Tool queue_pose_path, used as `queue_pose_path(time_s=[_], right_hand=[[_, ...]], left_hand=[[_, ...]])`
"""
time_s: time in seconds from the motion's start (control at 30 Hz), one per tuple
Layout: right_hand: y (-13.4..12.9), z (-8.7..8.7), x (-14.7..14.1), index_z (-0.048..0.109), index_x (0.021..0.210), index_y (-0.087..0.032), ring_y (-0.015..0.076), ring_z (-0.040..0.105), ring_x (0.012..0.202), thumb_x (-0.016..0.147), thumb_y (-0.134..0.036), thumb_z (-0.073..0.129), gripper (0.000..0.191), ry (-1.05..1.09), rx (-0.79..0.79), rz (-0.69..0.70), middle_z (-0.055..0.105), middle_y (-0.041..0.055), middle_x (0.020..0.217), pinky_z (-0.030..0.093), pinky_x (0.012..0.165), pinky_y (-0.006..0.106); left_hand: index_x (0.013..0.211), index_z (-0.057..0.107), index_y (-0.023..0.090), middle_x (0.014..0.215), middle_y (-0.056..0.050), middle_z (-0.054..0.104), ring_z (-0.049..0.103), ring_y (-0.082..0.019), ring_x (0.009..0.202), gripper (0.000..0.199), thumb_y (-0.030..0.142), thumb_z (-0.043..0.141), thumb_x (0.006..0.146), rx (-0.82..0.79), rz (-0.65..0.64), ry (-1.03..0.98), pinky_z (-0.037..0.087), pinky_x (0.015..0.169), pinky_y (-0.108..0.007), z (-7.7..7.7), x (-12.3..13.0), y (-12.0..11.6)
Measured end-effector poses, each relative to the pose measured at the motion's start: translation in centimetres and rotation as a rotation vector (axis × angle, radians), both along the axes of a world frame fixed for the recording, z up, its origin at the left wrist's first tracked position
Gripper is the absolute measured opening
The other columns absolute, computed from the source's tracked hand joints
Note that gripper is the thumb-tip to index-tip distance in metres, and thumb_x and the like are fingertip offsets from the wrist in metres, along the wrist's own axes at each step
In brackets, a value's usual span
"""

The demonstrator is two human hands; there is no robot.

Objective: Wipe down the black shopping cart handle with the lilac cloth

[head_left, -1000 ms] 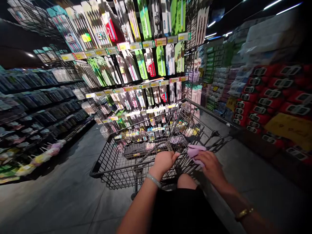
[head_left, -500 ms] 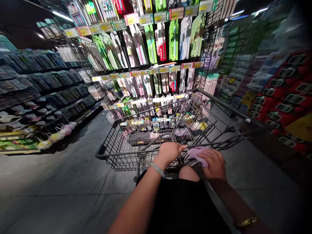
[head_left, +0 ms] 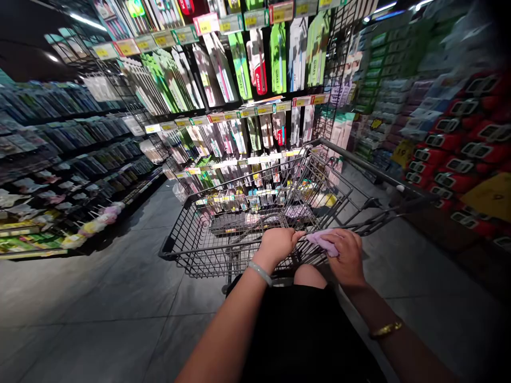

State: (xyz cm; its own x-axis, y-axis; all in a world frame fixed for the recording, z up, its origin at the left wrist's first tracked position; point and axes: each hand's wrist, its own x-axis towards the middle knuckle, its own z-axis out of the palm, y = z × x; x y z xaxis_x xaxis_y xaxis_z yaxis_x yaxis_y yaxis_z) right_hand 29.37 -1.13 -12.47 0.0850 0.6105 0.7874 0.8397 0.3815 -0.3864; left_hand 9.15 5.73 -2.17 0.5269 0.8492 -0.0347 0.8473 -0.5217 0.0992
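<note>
A dark wire shopping cart (head_left: pixel 199 255) stands sideways in front of me, its handle end to the right. My left hand (head_left: pixel 277 246), with a pale bangle at the wrist, is closed around the cart's near top rim. Just to its right, my right hand (head_left: pixel 346 255) grips a crumpled lilac cloth (head_left: pixel 324 242), pressed against the same rim. A gold bracelet sits on that right wrist. The cloth and fingers hide part of the rim. Through the wires, the cart's basket shows the shelves behind it.
Behind the cart rises a rack of packaged toothbrushes (head_left: pixel 279 58) with price tags. Shelves of hanging goods (head_left: pixel 80 122) line the left. Stacked red packages (head_left: pixel 451 154) stand at the right. Grey floor (head_left: pixel 120 292) lies around the cart.
My right hand has shifted slightly left and up along the rim with the cloth. The left hand keeps its hold. The whole view has moved a little.
</note>
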Motion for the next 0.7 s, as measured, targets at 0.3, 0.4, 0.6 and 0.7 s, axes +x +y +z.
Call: queue_pose_path(time_s=[0.3,0.4,0.6,0.7], right_hand=[[-0.7,-0.4,-1.7,0.069,0.105,-0.023,0.0268,0.052,0.109,0.073,-0.006,0.052,0.040,-0.008,-0.046,0.103,0.060,0.0077,0.111,0.045,0.095,0.045],[-0.4,0.8,-2.1,0.070,0.107,-0.025,0.0279,0.050,0.114,0.074,-0.008,0.054,0.040,0.016,0.004,0.097,0.060,0.0076,0.113,0.043,0.100,0.046],[0.0,-1.8,-3.4,0.069,0.107,-0.023,0.0256,0.051,0.108,0.070,-0.003,0.050,0.046,-0.018,-0.030,0.142,0.062,0.0070,0.111,0.046,0.096,0.044],[0.3,-1.4,-4.9,0.068,0.106,-0.024,0.0257,0.051,0.108,0.073,-0.005,0.052,0.042,0.062,-0.013,0.133,0.060,0.0072,0.111,0.046,0.096,0.046]], left_hand=[[0.102,0.066,0.022,0.096,-0.008,0.073,0.068,-0.024,0.094,0.044,0.054,0.035,0.101,0.094,-0.051,-0.068,0.045,0.095,-0.039,0.7,-2.1,-0.6],[0.093,0.070,0.024,0.091,-0.005,0.073,0.067,-0.022,0.094,0.046,0.051,0.034,0.102,0.172,0.043,-0.073,0.029,0.113,-0.047,0.7,-5.6,-0.9],[0.098,0.073,0.027,0.101,-0.005,0.074,0.064,-0.025,0.105,0.047,0.052,0.033,0.102,0.192,0.323,-0.030,0.015,0.117,-0.054,-0.6,-13.0,-0.8],[0.083,0.071,0.024,0.091,-0.003,0.075,0.066,-0.022,0.095,0.057,0.051,0.026,0.104,0.087,0.341,-0.017,0.029,0.108,-0.046,-1.0,-13.8,-0.6]])
